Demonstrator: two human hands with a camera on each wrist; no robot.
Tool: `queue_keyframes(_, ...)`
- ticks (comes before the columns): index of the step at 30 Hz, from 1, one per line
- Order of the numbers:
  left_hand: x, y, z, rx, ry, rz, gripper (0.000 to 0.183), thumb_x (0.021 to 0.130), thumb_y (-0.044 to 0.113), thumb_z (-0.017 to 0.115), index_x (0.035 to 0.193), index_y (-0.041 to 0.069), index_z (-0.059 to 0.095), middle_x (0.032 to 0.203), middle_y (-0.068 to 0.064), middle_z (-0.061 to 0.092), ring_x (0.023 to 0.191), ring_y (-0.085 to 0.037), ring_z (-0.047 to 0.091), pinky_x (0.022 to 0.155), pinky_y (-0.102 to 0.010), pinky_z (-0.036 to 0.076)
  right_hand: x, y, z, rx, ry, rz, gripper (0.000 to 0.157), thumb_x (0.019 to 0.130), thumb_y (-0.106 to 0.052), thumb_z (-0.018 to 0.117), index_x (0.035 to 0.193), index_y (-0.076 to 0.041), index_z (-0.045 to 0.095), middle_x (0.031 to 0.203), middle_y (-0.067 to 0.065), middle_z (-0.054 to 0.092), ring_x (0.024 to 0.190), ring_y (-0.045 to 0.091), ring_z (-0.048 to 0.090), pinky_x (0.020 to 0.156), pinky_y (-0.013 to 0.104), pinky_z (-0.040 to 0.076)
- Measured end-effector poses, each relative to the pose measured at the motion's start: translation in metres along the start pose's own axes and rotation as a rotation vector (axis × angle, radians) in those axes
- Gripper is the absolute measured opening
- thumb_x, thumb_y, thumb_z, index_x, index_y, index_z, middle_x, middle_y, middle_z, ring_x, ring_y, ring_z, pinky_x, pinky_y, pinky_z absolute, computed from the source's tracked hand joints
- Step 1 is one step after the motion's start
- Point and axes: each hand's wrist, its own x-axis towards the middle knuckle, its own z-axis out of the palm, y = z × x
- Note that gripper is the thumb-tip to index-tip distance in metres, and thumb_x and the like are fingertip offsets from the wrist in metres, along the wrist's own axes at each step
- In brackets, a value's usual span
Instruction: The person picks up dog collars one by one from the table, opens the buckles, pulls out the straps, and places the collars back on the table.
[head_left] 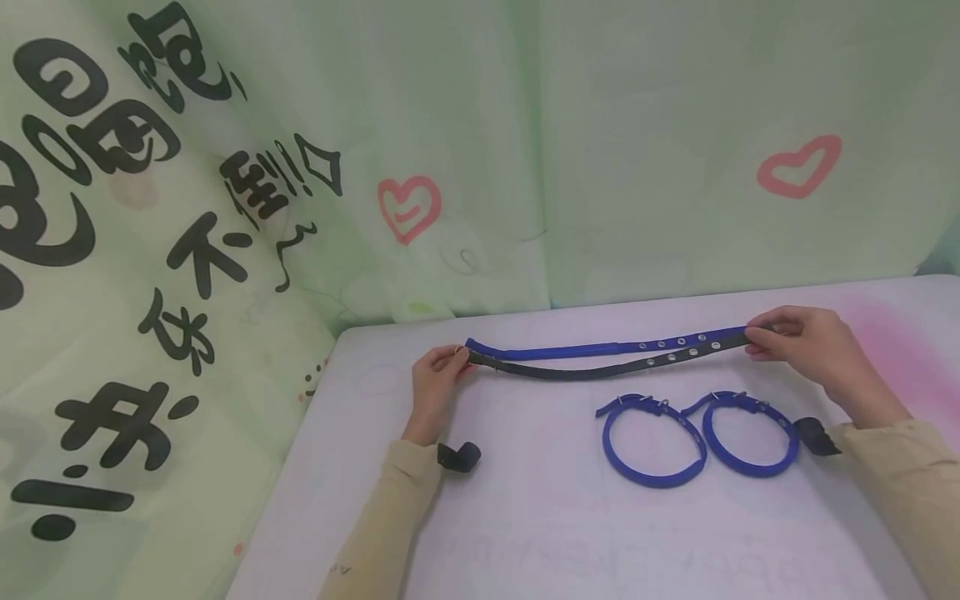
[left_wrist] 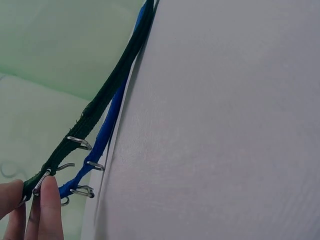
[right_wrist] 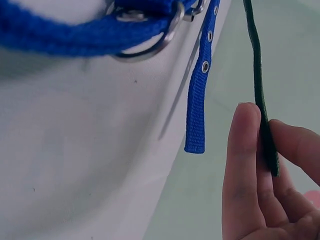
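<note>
A dark green collar (head_left: 577, 374), nearly black in the head view, stretches between both hands. My left hand (head_left: 437, 387) pinches its end beside the metal buckle (left_wrist: 42, 181). At the other end, past the eyelets, my right hand (head_left: 813, 350) holds the strap tip (right_wrist: 268, 145) between thumb and fingers. Just behind it an unbuckled blue collar (head_left: 555, 352) lies straight along the back of the table, eyelets to the right, buckle by my left hand. Two more blue collars, a left one (head_left: 652, 481) and a right one (head_left: 757, 469), are fastened into rings.
The white table (head_left: 525, 517) ends at a back edge close behind the straight collars. A pale green curtain (head_left: 637, 167) with hearts and black characters hangs behind and to the left. Black bands (head_left: 459, 457) are at both wrists.
</note>
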Motion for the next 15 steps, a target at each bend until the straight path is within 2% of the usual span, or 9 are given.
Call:
queue_keyframes(1, 0.0000, -0.0002, 0.0008, -0.006, -0.002, 0.003, 0.023, 0.093, 0.004, 0.068, 0.111, -0.008, 0.064, 0.102, -0.017, 0.068, 0.084, -0.015, 0.070, 0.084, -0.033, 0.059, -0.0004, -0.0002, -0.0002, 0.004, 0.003, 0.004, 0.047, 0.100, -0.030, 0.060, 0.124, 0.010, 0.056, 0.090, 0.011, 0.076, 0.071, -0.006, 0.068, 0.096, 0.065, 0.039)
queue_keyframes(2, 0.0001, -0.0004, 0.0015, -0.012, -0.003, 0.004, 0.022, 0.093, 0.004, 0.068, 0.111, -0.008, 0.064, 0.101, -0.017, 0.068, 0.083, -0.014, 0.070, 0.085, -0.034, 0.059, -0.0007, -0.0002, -0.0006, 0.009, 0.005, 0.009, 0.048, 0.100, -0.030, 0.060, 0.124, 0.010, 0.056, 0.088, 0.010, 0.077, 0.070, -0.006, 0.067, 0.096, 0.066, 0.038)
queue_keyframes(4, 0.0001, -0.0004, 0.0028, -0.027, -0.003, 0.010, 0.022, 0.093, 0.003, 0.067, 0.111, -0.010, 0.063, 0.099, -0.016, 0.068, 0.081, -0.014, 0.070, 0.086, -0.035, 0.059, -0.0017, -0.0006, -0.0015, 0.012, 0.009, 0.020, 0.049, 0.100, -0.032, 0.060, 0.125, 0.009, 0.056, 0.087, 0.008, 0.077, 0.071, -0.006, 0.068, 0.097, 0.051, 0.046)
queue_keyframes(8, -0.0005, 0.0012, 0.0052, -0.042, -0.002, 0.024, 0.022, 0.093, 0.003, 0.067, 0.111, -0.010, 0.063, 0.097, -0.016, 0.068, 0.080, -0.014, 0.070, 0.086, -0.037, 0.058, -0.0023, -0.0023, -0.0025, 0.022, 0.017, 0.035, 0.051, 0.099, -0.033, 0.061, 0.127, 0.009, 0.054, 0.087, 0.007, 0.077, 0.072, -0.003, 0.070, 0.098, 0.051, 0.045)
queue_keyframes(9, -0.0009, 0.0018, 0.0059, -0.043, -0.003, 0.026, 0.022, 0.093, 0.003, 0.067, 0.111, -0.010, 0.063, 0.098, -0.016, 0.068, 0.080, -0.014, 0.070, 0.086, -0.036, 0.059, -0.0022, -0.0028, -0.0024, 0.012, 0.023, 0.034, 0.049, 0.099, -0.032, 0.061, 0.126, 0.008, 0.055, 0.088, 0.009, 0.077, 0.072, -0.001, 0.071, 0.099, 0.052, 0.044)
queue_keyframes(11, -0.0017, 0.0029, 0.0071, -0.036, -0.006, 0.027, 0.022, 0.093, 0.004, 0.068, 0.110, -0.010, 0.063, 0.099, -0.017, 0.068, 0.081, -0.014, 0.070, 0.086, -0.036, 0.059, -0.0016, -0.0029, -0.0018, -0.021, 0.040, 0.020, 0.046, 0.099, -0.031, 0.060, 0.123, 0.009, 0.056, 0.089, 0.013, 0.076, 0.071, 0.006, 0.072, 0.095, 0.069, 0.036)
queue_keyframes(15, -0.0024, 0.0017, 0.0081, -0.020, -0.003, 0.016, 0.023, 0.093, 0.003, 0.068, 0.111, -0.010, 0.064, 0.102, -0.020, 0.068, 0.080, -0.014, 0.070, 0.085, -0.034, 0.059, -0.0004, -0.0013, 0.0001, -0.122, 0.076, -0.019, 0.038, 0.100, -0.025, 0.060, 0.117, 0.009, 0.060, 0.092, 0.021, 0.074, 0.073, 0.024, 0.074, 0.084, 0.064, 0.041)
